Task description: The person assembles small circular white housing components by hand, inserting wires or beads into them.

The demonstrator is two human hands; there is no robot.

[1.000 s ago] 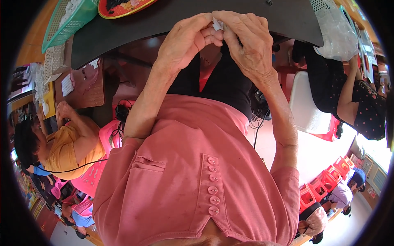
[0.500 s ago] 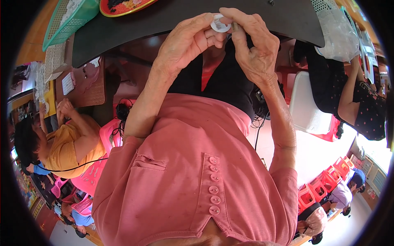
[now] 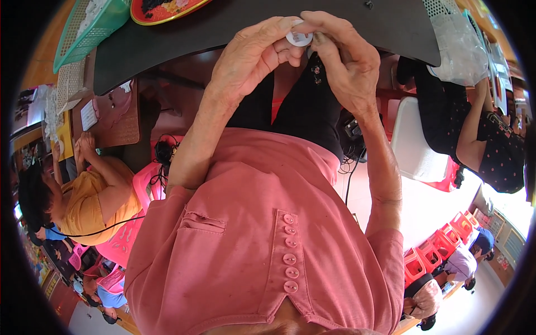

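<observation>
Dark table [image 3: 167, 58] at our 12, red dish [image 3: 146, 23] on it at 11; we're near the front edge, so if our fingertip hold slips or we push unevenly, the small white disc [image 3: 300, 38] could drop toward our lap. Left hand [image 3: 248, 58] looks to pinch its 7-to-11 side, thumb over, fingers under; right hand [image 3: 350, 61] has index and thumb tips at its 1 and 3, can't tell if gripping.

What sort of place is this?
Likely a shared indoor workroom for small hand work, though I can't be sure. Signs: a red tray of small bits on the dark table, a person in yellow at another table, and a row of red stools.
</observation>
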